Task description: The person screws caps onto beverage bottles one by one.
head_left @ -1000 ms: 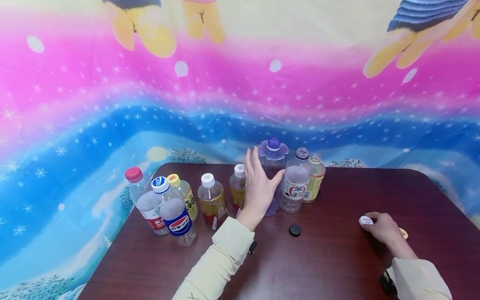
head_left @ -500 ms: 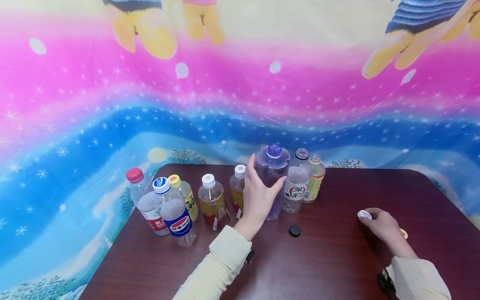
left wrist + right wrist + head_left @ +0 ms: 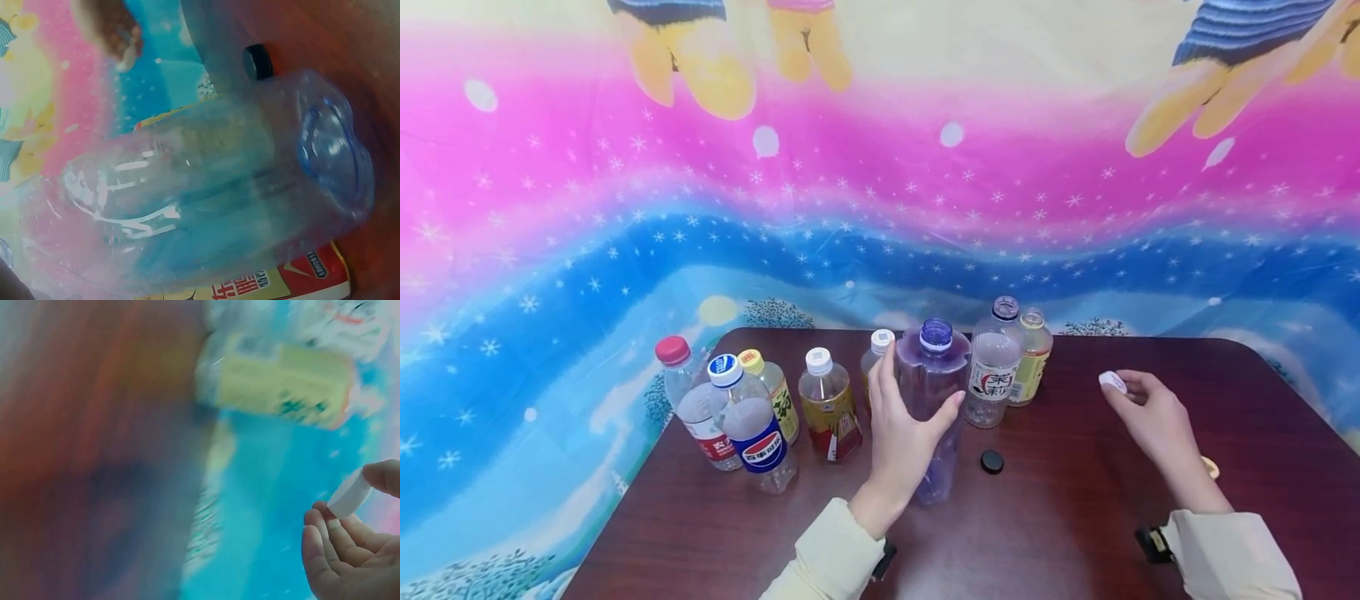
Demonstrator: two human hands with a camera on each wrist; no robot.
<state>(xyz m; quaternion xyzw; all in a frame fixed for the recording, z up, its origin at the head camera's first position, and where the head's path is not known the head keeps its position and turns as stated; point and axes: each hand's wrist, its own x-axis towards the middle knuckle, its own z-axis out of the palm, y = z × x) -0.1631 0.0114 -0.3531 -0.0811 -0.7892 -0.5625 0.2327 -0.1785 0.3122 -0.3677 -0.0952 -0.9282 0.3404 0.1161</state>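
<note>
My left hand (image 3: 901, 437) grips a tall, clear purple plastic bottle (image 3: 934, 375) round its side. The bottle has no cap on its purple threaded mouth. In the left wrist view the bottle (image 3: 206, 194) fills most of the picture, its base to the right; whether it touches the table I cannot tell. Over the table's right side, my right hand (image 3: 1156, 421) pinches a white bottle cap (image 3: 1112, 382). In the right wrist view that cap (image 3: 350, 493) sits between thumb and fingers, the other fingers loosely bent.
Behind the purple bottle stand an uncapped jasmine-label bottle (image 3: 992, 375) and an uncapped yellow-label bottle (image 3: 1032, 358). Several capped bottles, including a Pepsi bottle (image 3: 756, 433), stand left. A black cap (image 3: 992, 462) lies in front; a yellowish cap (image 3: 1210, 467) lies partly behind the right forearm.
My left hand has closed round the purple bottle and brought it nearer to me, away from the row. The right hand has risen from the table with the white cap, moving slightly left.
</note>
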